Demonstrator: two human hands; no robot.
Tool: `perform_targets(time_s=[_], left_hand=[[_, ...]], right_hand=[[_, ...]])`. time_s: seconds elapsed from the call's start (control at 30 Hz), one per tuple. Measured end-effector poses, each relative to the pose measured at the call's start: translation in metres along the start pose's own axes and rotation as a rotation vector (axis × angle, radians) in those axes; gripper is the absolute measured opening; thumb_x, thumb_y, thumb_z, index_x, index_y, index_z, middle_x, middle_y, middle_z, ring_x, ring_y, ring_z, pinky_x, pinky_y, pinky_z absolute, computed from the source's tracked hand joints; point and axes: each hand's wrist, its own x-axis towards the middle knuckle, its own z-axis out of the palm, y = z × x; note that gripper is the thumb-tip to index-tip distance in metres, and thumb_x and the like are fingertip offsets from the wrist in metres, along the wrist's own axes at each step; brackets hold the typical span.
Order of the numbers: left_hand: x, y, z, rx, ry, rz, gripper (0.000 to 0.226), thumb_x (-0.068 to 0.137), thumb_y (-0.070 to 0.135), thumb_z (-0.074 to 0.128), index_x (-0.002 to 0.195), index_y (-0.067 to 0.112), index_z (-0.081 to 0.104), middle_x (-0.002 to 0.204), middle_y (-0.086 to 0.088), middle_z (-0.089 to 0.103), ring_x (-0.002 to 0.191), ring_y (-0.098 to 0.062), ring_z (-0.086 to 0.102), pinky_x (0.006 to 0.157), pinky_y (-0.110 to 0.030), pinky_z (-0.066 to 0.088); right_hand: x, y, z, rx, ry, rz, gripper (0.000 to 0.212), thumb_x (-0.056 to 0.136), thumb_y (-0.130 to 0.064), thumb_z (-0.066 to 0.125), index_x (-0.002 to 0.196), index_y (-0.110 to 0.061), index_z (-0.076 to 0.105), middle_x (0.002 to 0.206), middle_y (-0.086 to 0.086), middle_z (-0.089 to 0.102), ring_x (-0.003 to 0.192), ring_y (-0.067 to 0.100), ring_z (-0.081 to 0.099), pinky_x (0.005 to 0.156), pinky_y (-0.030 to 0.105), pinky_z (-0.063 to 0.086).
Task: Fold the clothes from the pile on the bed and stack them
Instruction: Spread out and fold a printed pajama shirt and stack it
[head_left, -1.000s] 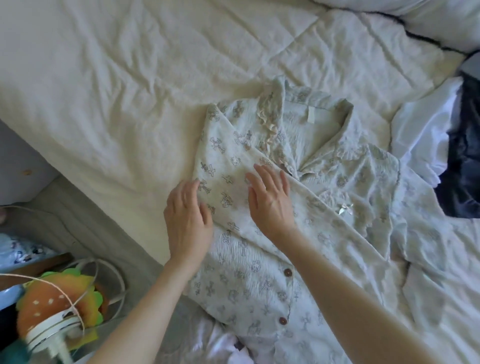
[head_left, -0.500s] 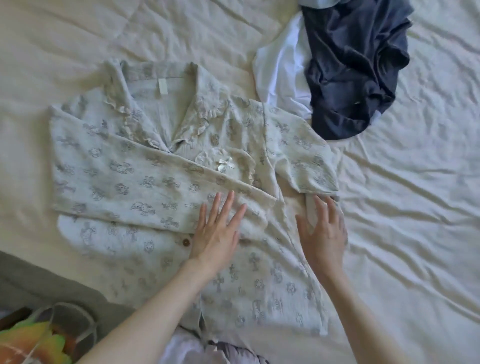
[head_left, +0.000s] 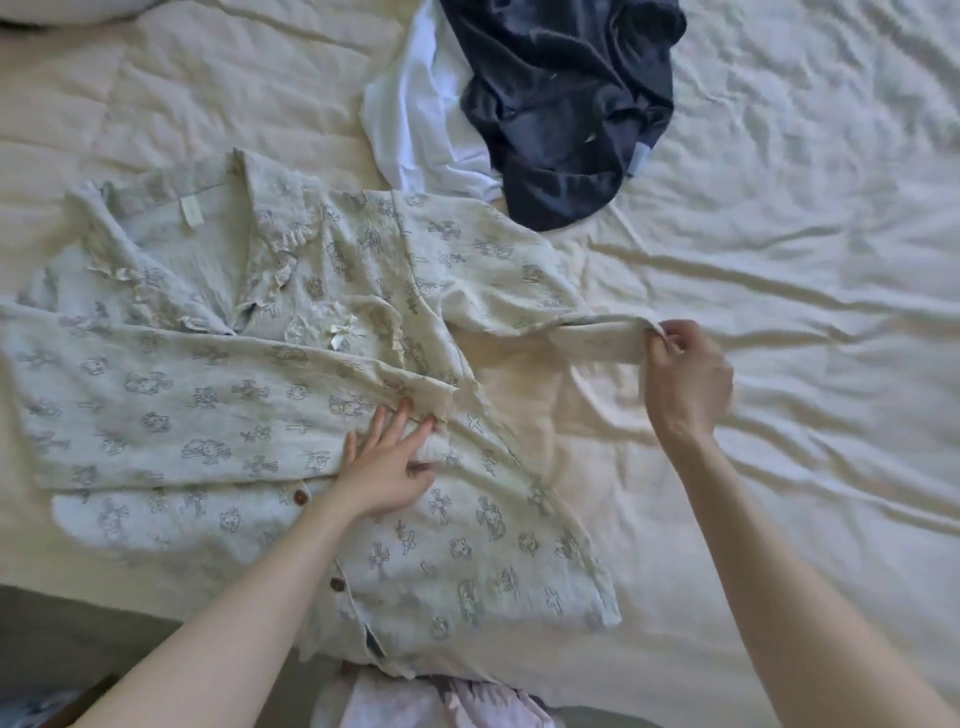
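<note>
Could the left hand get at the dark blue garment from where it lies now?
Probably not without moving. The left hand presses flat on the printed pyjama shirt, and the dark blue garment lies far up the bed. Nothing blocks the way; it looks a long stretch.

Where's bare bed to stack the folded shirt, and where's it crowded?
Free: the sheet right of the right hand, and the top-left stretch above the shirt collar. Crowded: top centre, where the navy garment lies on a white one, and around the left hand pressing the shirt.
</note>
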Motion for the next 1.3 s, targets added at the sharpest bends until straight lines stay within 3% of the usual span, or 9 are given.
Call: perform_targets(time_s=[0.2, 0.33, 0.43, 0.53, 0.73, 0.9, 1.0, 1.17, 1.3], left_hand=[[-0.027, 0.008, -0.040, -1.184, 0.209, -0.063, 0.026, 0.096, 0.040, 0.042, 0.118, 0.034, 0.053, 0.136, 0.009, 0.047, 0.129, -0.017, 0.041, 0.103, -0.039, 0.032], [-0.043, -0.014, -0.054, -1.713, 0.303, -0.156, 0.029, 0.099, 0.038, 0.039, 0.111, 0.018, 0.056, 0.116, -0.003, 0.063, 0.102, -0.018, 0.062, 0.080, -0.036, 0.052], [-0.052, -0.033, -0.053, -1.700, 0.281, -0.226, 0.036, 0.099, 0.042, 0.036, 0.115, 0.014, 0.053, 0.113, -0.006, 0.063, 0.096, -0.020, 0.063, 0.072, -0.035, 0.053], [-0.055, -0.042, -0.045, -1.382, 0.290, -0.205, 0.046, 0.096, 0.040, 0.045, 0.133, 0.013, 0.043, 0.126, -0.008, 0.056, 0.104, -0.020, 0.060, 0.080, -0.031, 0.051], [-0.039, -0.010, -0.011, -0.549, 0.254, -0.137, 0.080, 0.083, 0.033, 0.069, 0.146, 0.016, 0.023, 0.143, -0.005, 0.039, 0.122, -0.019, 0.046, 0.100, -0.036, 0.042], [-0.040, -0.002, 0.026, 0.120, 0.436, -0.096, 0.099, 0.079, 0.043, 0.070, 0.146, 0.023, 0.000, 0.155, -0.015, 0.010, 0.139, -0.031, 0.024, 0.106, -0.043, 0.034], [-0.050, -0.016, 0.037, 0.160, 0.460, -0.119, 0.066, 0.088, 0.026, 0.062, 0.141, 0.017, 0.024, 0.154, -0.013, 0.014, 0.138, -0.028, 0.026, 0.101, -0.035, 0.041], [-0.068, -0.039, 0.004, -0.703, 0.495, -0.105, 0.010, 0.094, 0.017, 0.048, 0.090, 0.015, 0.057, 0.078, 0.004, 0.055, 0.057, -0.009, 0.049, 0.044, -0.015, 0.035], [-0.093, -0.069, -0.049, -1.748, 0.564, -0.045, 0.020, 0.091, 0.004, 0.041, 0.085, 0.003, 0.060, 0.089, -0.010, 0.069, 0.078, -0.021, 0.067, 0.070, -0.033, 0.059]], right_hand=[[-0.040, -0.059, -0.024, 0.340, 0.191, -0.777, 0.018, 0.084, 0.007, 0.059, 0.096, 0.001, 0.071, 0.102, 0.015, 0.068, 0.093, 0.025, 0.065, 0.079, 0.026, 0.051], [-0.119, -0.046, 0.009, 0.191, -0.277, -1.193, 0.026, 0.078, 0.012, 0.063, 0.097, -0.002, 0.072, 0.113, 0.015, 0.068, 0.100, 0.028, 0.066, 0.082, 0.039, 0.055], [-0.154, -0.010, 0.036, -0.132, -0.770, -1.320, 0.032, 0.076, 0.010, 0.063, 0.102, -0.007, 0.073, 0.116, 0.011, 0.068, 0.114, 0.030, 0.060, 0.096, 0.046, 0.048], [-0.160, 0.013, 0.050, -0.239, -0.973, -1.020, 0.030, 0.096, -0.009, 0.047, 0.121, -0.012, 0.064, 0.124, 0.005, 0.063, 0.117, 0.024, 0.056, 0.098, 0.038, 0.043], [-0.149, 0.005, 0.068, 0.116, -0.863, -0.042, 0.033, 0.099, -0.021, 0.044, 0.125, -0.008, 0.058, 0.114, 0.003, 0.063, 0.102, 0.015, 0.058, 0.092, 0.030, 0.047], [-0.157, -0.003, 0.077, 0.410, -0.920, 0.265, 0.026, 0.099, -0.017, 0.044, 0.118, -0.009, 0.059, 0.107, 0.002, 0.066, 0.094, 0.017, 0.064, 0.085, 0.029, 0.053], [-0.156, -0.009, 0.077, 0.534, -0.881, 0.369, 0.020, 0.100, -0.018, 0.043, 0.112, -0.013, 0.059, 0.102, 0.002, 0.067, 0.094, 0.018, 0.064, 0.084, 0.030, 0.053], [-0.154, -0.013, 0.074, 0.536, -0.794, 0.371, 0.021, 0.100, -0.018, 0.042, 0.107, -0.014, 0.062, 0.098, 0.002, 0.067, 0.090, 0.016, 0.065, 0.080, 0.028, 0.054], [-0.154, -0.019, 0.071, 0.555, -0.766, 0.401, 0.022, 0.100, -0.017, 0.042, 0.102, -0.014, 0.064, 0.096, 0.002, 0.068, 0.090, 0.019, 0.066, 0.080, 0.030, 0.054]])
